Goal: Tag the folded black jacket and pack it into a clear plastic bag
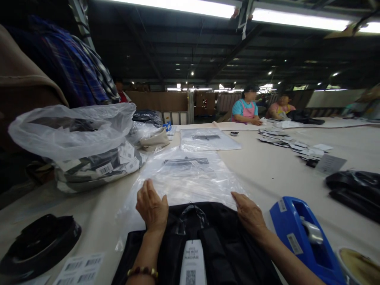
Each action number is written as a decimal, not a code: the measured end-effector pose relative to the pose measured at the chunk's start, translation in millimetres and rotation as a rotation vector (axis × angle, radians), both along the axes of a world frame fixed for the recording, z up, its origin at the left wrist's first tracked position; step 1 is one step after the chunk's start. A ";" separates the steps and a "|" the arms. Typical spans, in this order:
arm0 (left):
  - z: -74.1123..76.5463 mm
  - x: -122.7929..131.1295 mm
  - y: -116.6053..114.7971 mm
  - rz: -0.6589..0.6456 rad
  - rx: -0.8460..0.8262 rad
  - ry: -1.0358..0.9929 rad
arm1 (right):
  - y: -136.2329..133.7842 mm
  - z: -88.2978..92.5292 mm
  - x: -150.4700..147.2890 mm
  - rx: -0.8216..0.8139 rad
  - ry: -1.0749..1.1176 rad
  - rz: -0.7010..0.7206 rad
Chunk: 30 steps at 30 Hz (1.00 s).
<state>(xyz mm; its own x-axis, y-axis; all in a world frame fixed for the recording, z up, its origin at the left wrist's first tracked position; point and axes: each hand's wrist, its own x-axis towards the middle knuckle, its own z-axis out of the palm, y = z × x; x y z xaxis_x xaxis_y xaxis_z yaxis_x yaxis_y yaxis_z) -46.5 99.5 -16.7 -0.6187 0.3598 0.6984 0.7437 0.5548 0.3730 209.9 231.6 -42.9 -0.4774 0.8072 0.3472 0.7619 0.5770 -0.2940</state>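
Observation:
A folded black garment (225, 245) lies in front of me, with a white paper hang tag (192, 263) and a clear plastic loop at its top edge. Beyond it a stack of clear plastic bags (190, 184) is spread flat, with dark print on top. My left hand (152, 208) is over the bags' near left side, fingers raised and thumb apart. On the other side, my right hand (249, 213) stretches its fingers to the bags' near right edge, beside the garment's top corner. Whether the garment's edge is inside a bag I cannot tell.
A blue tape dispenser (305, 237) stands at right, near a tape roll (359, 267). Black bundles (356, 192) and piled tags (291, 144) lie farther right. At left are a large plastic sack (97, 166), a black coil (41, 245) and barcode stickers (80, 269). Co-workers (246, 109) sit across.

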 end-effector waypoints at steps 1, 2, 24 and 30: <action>3.6 -4.3 -2.6 0.066 -0.009 -0.037 | -1.0 -3.1 0.4 0.004 0.018 0.019; 6.2 -8.3 -5.0 0.123 -0.017 -0.088 | -1.4 -6.3 1.2 0.007 0.037 0.040; -21.1 2.5 28.1 -0.436 -0.305 -0.002 | 1.3 -24.5 11.7 0.000 0.284 0.146; -30.0 -31.1 33.2 -0.312 -0.482 -0.043 | 4.2 -27.9 18.7 -0.032 0.294 0.155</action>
